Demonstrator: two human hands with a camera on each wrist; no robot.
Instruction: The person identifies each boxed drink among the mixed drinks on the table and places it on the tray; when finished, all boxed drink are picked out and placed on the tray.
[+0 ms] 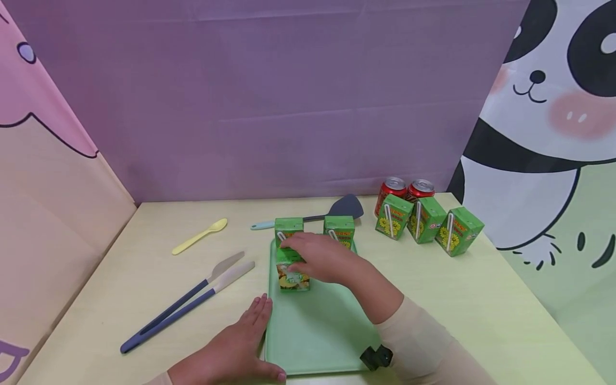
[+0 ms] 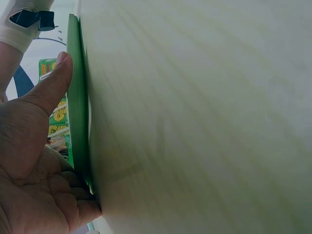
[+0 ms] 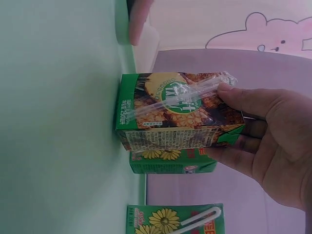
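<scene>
1. My right hand (image 1: 327,259) reaches in from the lower right, its forearm slanting forward and leftward over the tray (image 1: 322,331), with the back of the hand turned up in my head view.
2. Its fingers are clamped on the pineapple carton (image 3: 168,109): the right wrist view shows me the thumb pressing near the top of the front face, beside the end of the wrapped straw (image 3: 185,97), with the other fingers curled round the opposite side.
3. The pineapple carton is upright over the tray's far left part, just in front of the left green carton (image 1: 289,223). I cannot tell whether its base fully bears on the tray.
4. The right green carton (image 1: 339,222) stands at the tray's far end, to the right of the left one.
5. My left hand (image 1: 238,342) lies along the tray's left edge, its fingers straight, close together and pointing forward; the thumb is spread away, at the near left corner.
6. Left of the tray I have the tongs (image 1: 175,309) and the spoon (image 1: 199,237) on the counter (image 1: 481,315).
7. The spatula (image 1: 347,206) lies beyond the tray; three cartons (image 1: 425,220) stand to its right, before two cans (image 1: 395,185).
</scene>
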